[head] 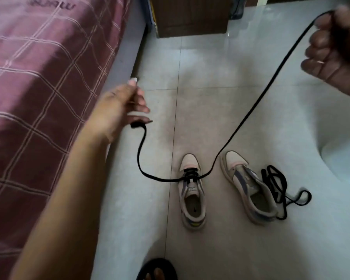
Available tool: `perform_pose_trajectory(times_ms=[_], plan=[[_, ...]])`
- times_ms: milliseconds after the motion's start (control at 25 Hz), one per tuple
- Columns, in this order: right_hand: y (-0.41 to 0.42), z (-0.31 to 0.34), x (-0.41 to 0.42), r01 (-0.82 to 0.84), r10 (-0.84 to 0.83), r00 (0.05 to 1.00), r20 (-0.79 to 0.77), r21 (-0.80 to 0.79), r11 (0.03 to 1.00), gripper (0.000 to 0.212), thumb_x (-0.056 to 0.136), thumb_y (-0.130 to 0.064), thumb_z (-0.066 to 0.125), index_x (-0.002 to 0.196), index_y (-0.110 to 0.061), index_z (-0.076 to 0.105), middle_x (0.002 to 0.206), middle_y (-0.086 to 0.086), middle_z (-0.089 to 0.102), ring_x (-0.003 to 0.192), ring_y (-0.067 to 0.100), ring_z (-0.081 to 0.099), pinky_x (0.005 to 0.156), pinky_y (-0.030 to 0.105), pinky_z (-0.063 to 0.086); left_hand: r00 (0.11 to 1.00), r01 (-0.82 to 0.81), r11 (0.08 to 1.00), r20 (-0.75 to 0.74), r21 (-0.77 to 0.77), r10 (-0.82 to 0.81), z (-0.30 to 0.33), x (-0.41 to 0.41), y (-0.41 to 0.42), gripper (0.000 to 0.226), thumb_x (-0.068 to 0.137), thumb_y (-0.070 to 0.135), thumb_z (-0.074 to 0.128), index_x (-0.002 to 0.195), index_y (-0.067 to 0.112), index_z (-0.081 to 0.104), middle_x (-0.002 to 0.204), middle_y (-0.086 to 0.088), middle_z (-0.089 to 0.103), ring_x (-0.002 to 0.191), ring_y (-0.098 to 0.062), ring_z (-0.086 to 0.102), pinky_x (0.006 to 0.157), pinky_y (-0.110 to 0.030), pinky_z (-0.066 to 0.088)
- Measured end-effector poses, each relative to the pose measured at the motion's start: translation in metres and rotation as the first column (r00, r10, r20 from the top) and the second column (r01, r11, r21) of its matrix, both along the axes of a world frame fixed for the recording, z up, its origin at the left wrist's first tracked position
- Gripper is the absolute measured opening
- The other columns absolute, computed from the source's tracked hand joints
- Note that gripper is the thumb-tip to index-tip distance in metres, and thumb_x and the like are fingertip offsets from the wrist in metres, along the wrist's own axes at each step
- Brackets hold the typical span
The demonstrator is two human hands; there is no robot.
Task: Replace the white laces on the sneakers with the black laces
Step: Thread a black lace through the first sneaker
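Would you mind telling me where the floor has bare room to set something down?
Bare: tiles between the bed and left sneaker, and beyond both toes toward the cabinet. Crowded: right of the right sneaker, where the spare lace lies.

Glossy tiled floor (251,77), matt woven black lace (251,110), checked cloth bedspread (38,67), wooden cabinet (190,15)

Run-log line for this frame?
left hand: holds black shoelace end | right hand: holds other end | beige sneaker: lower eyelets laced

Single head-worn view; looked steeply down from standing height onto floor (220,110), bed edge (127,63) at left.
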State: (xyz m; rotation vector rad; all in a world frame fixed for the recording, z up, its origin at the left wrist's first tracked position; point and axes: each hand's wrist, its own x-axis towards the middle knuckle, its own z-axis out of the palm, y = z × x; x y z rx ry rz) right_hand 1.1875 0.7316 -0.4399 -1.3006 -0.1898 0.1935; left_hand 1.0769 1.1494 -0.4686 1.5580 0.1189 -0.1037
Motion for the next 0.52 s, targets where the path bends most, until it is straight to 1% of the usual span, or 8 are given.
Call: perform_pose_trajectory(times_ms=[80,160,240,320,360,440,480,520], plan=[[0.018,-0.001,-0.009,0.005,-0.005,1.000,-0.001,0.027,1.000,0.023,0.089,-0.043,0.054,0.078,-0.029,0.067,0.063,-0.013,0.055,0.053,0.003,0.048,0.056,0.015,0.043,0.963,0.137,0.961,-0.261,0.241,-0.072,-0.071,-0.007,-0.035,0.018,0.094,0.030,0.053,0.096,0.014,0.061,0.089,-0.007,0.060,0.082,-0.022,0.064,0.062,-0.030,0.056],[0.019,0.004,-0.012,-0.041,0.042,0.999,-0.002,0.061,0.997,0.020,0.087,-0.044,0.057,0.078,-0.031,0.069,0.063,-0.014,0.056,0.055,-0.001,0.048,0.057,0.014,0.042,0.862,0.382,0.797,-0.491,0.467,-0.125,-0.151,-0.030,-0.055,0.029,0.097,0.016,0.050,0.124,0.006,0.051,0.114,-0.014,0.053,0.104,-0.024,0.055,0.078,-0.030,0.049],[0.011,0.006,-0.011,-0.089,0.088,0.996,0.014,0.088,0.992,0.016,0.079,-0.047,0.061,0.079,-0.033,0.069,0.064,-0.016,0.057,0.056,-0.004,0.048,0.057,0.011,0.042,0.853,0.464,0.678,-0.493,0.570,-0.170,-0.200,-0.058,-0.066,0.044,0.095,0.009,0.051,0.137,0.002,0.039,0.134,-0.017,0.045,0.124,-0.026,0.045,0.095,-0.020,0.038],[0.007,-0.003,-0.009,-0.059,0.060,0.998,-0.012,0.069,0.996,0.016,0.078,-0.046,0.061,0.077,-0.032,0.069,0.062,-0.015,0.056,0.054,-0.004,0.047,0.055,0.011,0.042,0.859,0.478,0.683,-0.457,0.553,-0.231,-0.221,-0.079,-0.070,0.044,0.094,0.007,0.050,0.137,0.002,0.038,0.137,-0.017,0.044,0.127,-0.022,0.042,0.093,-0.009,0.031],[0.008,-0.008,-0.012,-0.035,0.037,0.999,-0.040,0.058,0.998,0.017,0.082,-0.043,0.058,0.075,-0.032,0.069,0.061,-0.015,0.055,0.053,-0.002,0.046,0.054,0.012,0.041,0.866,0.468,0.661,-0.454,0.586,-0.211,-0.229,-0.084,-0.069,0.042,0.095,0.013,0.050,0.135,0.007,0.040,0.136,-0.015,0.046,0.126,-0.023,0.044,0.098,-0.016,0.032],[0.010,-0.015,-0.016,0.026,-0.021,0.995,-0.093,0.049,0.998,0.030,0.092,-0.037,0.047,0.072,-0.030,0.069,0.061,-0.014,0.053,0.052,0.000,0.045,0.053,0.013,0.041,0.851,0.505,0.475,-0.506,0.720,-0.137,-0.230,-0.080,-0.065,0.029,0.093,0.033,0.052,0.118,0.019,0.054,0.122,-0.005,0.058,0.118,-0.024,0.052,0.097,-0.035,0.038],[0.011,-0.017,-0.016,0.044,-0.038,0.994,-0.106,0.050,0.998,0.034,0.093,-0.035,0.043,0.072,-0.030,0.069,0.061,-0.014,0.053,0.052,0.001,0.045,0.054,0.014,0.041,0.815,0.566,0.384,-0.566,0.730,-0.124,-0.223,-0.074,-0.060,0.026,0.091,0.043,0.053,0.103,0.021,0.059,0.109,-0.002,0.063,0.109,-0.022,0.057,0.094,-0.037,0.039],[0.012,-0.017,-0.017,0.061,-0.054,0.992,-0.116,0.055,0.997,0.036,0.094,-0.035,0.042,0.071,-0.029,0.068,0.061,-0.014,0.052,0.052,0.001,0.045,0.054,0.014,0.041,0.782,0.610,0.373,-0.607,0.700,-0.141,-0.211,-0.065,-0.053,0.029,0.089,0.050,0.054,0.089,0.022,0.063,0.095,0.000,0.065,0.096,-0.018,0.062,0.090,-0.034,0.044]])
